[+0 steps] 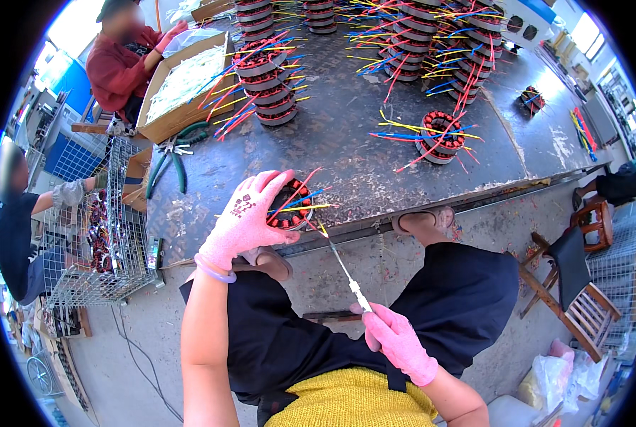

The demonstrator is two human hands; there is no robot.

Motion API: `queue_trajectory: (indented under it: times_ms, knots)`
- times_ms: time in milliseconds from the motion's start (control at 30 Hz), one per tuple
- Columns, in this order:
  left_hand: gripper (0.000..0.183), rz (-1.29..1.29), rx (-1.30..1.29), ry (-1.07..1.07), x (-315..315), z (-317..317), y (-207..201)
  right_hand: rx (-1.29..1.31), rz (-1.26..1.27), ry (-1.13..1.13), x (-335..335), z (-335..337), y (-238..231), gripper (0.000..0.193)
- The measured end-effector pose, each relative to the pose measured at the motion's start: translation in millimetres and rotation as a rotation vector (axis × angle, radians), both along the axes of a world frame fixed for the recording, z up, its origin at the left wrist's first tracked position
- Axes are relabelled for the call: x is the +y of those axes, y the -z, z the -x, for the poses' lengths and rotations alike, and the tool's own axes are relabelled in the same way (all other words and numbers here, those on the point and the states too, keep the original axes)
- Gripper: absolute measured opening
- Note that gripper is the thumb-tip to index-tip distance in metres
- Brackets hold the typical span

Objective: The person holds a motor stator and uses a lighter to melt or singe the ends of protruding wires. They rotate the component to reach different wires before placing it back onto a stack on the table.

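My left hand (250,217), in a pink glove, is closed around a motor stator (289,204) at the front edge of the table. Red windings line the stator's ring, and red, blue and yellow lead wires stick out of it. Lower and to the right, my pink-gloved right hand (398,340) grips a thin rod-like piece with a white section (357,288). Its slender grey length slants up to the wire ends beside the stator. Whether it is a stiff tool or a sleeved wire, I cannot tell.
On the dark table (346,92) stand a stator stack (268,85), more stacks (410,35) at the back, a lone stator (440,137), and green-handled pliers (172,156). A carton (190,85) holds white strips. Left are a wire cage (97,235) and two people; right, a wooden chair (570,292).
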State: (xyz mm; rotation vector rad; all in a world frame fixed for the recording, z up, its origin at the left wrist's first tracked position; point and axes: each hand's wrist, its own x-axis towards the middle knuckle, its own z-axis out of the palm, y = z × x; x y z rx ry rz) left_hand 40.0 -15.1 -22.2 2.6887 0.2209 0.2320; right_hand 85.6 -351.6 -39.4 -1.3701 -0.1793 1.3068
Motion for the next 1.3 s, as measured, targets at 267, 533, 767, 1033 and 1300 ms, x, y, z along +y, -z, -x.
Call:
queue_trajectory:
  times_ms: [267,533,767,1033,1300]
  knots:
    - [0.102,0.001,0.020,-0.019,-5.5,-1.6,-4.6,-0.120,0.002,-0.049,-0.5,-1.4,4.6,0.040]
    - [0.103,0.005,0.031,-0.025,-4.8,-1.5,-4.7,-0.064,-0.003,-0.021,0.3,0.0,6.2,0.038]
    - [0.103,0.007,0.038,-0.023,-4.3,-2.6,-4.2,-0.075,-0.019,-0.026,-1.2,0.6,9.8,0.038]
    - [0.104,0.015,0.037,-0.026,-4.5,-2.2,-3.3,-0.040,-0.020,-0.025,-0.2,0.3,4.8,0.041]
    - [0.103,0.003,0.032,-0.033,-5.1,-2.1,-4.1,-0.045,-0.027,-0.020,-0.9,0.9,7.1,0.041]
